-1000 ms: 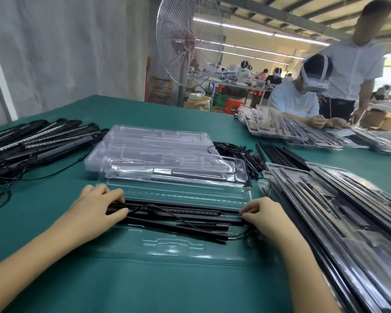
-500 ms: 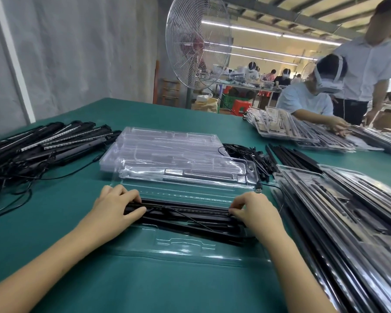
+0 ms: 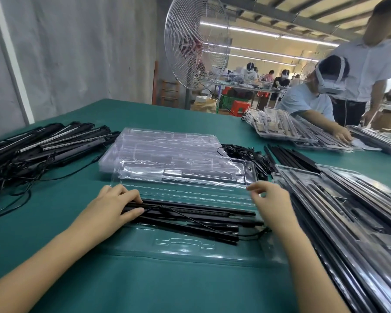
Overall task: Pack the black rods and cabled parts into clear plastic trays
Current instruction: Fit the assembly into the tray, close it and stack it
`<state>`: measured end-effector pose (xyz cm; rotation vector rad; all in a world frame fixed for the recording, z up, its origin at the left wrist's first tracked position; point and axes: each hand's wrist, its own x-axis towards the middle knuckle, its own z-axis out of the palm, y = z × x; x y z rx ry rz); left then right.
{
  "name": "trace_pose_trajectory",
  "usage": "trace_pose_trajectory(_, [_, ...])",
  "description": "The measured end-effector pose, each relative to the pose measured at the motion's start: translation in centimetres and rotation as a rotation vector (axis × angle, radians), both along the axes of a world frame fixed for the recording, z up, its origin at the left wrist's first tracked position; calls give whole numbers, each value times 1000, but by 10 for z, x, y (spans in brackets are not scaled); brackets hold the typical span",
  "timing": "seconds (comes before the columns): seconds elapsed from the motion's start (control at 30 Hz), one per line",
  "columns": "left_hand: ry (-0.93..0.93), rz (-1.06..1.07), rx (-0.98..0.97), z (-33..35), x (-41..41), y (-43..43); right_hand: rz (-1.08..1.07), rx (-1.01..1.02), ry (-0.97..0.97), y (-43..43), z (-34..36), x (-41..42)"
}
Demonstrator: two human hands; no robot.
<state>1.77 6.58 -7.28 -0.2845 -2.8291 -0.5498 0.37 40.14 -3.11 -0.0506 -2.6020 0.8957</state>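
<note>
A clear plastic tray (image 3: 185, 247) lies on the green table in front of me. Several black rods with a thin cable (image 3: 190, 216) lie across its middle. My left hand (image 3: 113, 204) rests on the rods' left ends, fingers and thumb laid over them. Lifted off the rods, my right hand (image 3: 269, 199) hovers at the tray's far right corner with its fingers loosely bent and nothing in them. Just behind the tray sits a stack of empty clear trays (image 3: 174, 159).
A heap of black rods with cables (image 3: 41, 145) lies at the left. Loose cables and black bars (image 3: 280, 157) sit behind the right hand. Filled trays (image 3: 348, 211) are stacked at the right. Across the table a seated person (image 3: 312, 107) works; a fan (image 3: 196, 41) stands behind.
My right hand has let go of the rods' right ends and risen toward the tray's far edge. The left hand stays on the left ends.
</note>
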Motion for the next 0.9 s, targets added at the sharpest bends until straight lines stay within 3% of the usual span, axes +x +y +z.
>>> trace_pose_trajectory(0.17, [-23, -26, -70, 2, -1, 1, -174, -18, 12, 21, 25, -12])
trace_pose_trajectory(0.4, [-38, 3, -145, 10, 5, 6, -59, 333, -602, 12, 41, -25])
trace_pose_trajectory(0.47, [-18, 20, -152, 10, 7, 8, -72, 318, -525, 0, 43, -21])
trace_pose_trajectory(0.53, [-5, 22, -134, 10, 9, 9, -139, 393, -278, -22, 45, -10])
trace_pose_trajectory(0.6, [4, 11, -126, 9, 9, 9, 85, 298, -138, -55, 44, 6])
trace_pose_trajectory(0.7, [20, 5, -130, 8, 8, 8, 541, 114, -284, -109, 34, 30])
trace_pose_trajectory(0.83, [43, 22, -129, 6, 9, 7, 517, 396, -230, -149, 6, 19])
trace_pose_trajectory(0.9, [48, 14, -125, 6, 10, 7, 514, 398, -230, -153, -2, 10])
